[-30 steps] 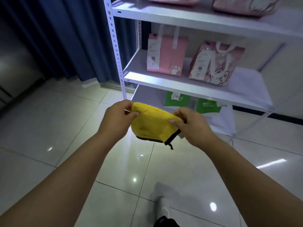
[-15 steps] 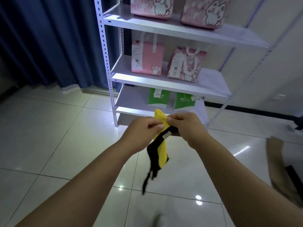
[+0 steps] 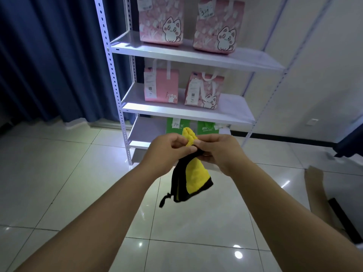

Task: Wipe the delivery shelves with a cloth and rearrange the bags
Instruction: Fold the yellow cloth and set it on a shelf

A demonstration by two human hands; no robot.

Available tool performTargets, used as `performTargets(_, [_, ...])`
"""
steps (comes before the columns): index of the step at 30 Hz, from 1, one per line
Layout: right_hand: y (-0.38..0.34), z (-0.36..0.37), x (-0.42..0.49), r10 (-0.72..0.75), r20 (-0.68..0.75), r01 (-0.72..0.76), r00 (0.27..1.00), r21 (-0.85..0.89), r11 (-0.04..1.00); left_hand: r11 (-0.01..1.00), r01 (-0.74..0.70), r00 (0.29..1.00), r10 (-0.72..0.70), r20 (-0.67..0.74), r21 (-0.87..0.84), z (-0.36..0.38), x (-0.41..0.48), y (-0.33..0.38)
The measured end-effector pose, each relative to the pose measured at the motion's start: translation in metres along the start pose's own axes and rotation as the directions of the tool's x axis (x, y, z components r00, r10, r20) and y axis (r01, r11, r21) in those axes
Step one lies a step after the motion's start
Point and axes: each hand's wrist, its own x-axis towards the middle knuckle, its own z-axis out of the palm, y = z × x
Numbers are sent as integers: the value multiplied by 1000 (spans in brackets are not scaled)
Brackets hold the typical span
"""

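The left hand (image 3: 167, 148) and right hand (image 3: 218, 152) meet in mid-air, knuckles almost touching. Each pinches the same bunched top edge of the yellow microfibre cloth (image 3: 196, 175) between thumb and curled fingers. A small yellow tip pokes up above the fingers, and the rest hangs free below with its black trim and a little black loop dangling. Gripping one edge with both hands lets the cloth drop open under its own weight, probably so it can be sorted into a flat wiping pad. It hangs over the tiled floor (image 3: 59, 183), well apart from the white metal shelving unit (image 3: 110, 75), so wiping has not begun.

Two pink cat bags (image 3: 161, 22) stand upright on the upper shelf (image 3: 176, 53). Two smaller pink handled bags (image 3: 161, 85) stand on the middle shelf (image 3: 176, 112), and two green bags (image 3: 208, 129) on the bottom shelf (image 3: 145, 132), partly hidden behind the hands. The bags in each row sit towards the left and centre, which leaves the right end bare. That bare stretch looks like the easiest place to wipe first, before any bag has to be moved
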Motion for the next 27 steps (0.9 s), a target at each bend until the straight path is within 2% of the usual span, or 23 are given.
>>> performTargets(6, [-14,-26,-13,-96,2,96,995,-129,987,988,-15,998,24,-52,157,13,4,16])
performTargets(11, [-31,-53,-13,-229,-110,184,967,-314,931,985,-9,978,45,-206,174,7,15,24])
performTargets(14, [-44,-76,-7,-270,-194,178,943,-393,902,982,12,973,32,-230,189,-10,24,31])
performTargets(19, [-66,-108,3,-398,-214,201,892,-601,774,996,59,936,-34,-350,60,-31,39,46])
performTargets(22, [-85,-119,8,-503,-192,231,843,-715,660,999,25,939,-13,-344,31,-39,46,54])
performTargets(27, [-106,-129,17,-583,-152,259,798,-787,560,990,12,953,32,-301,142,-47,57,62])
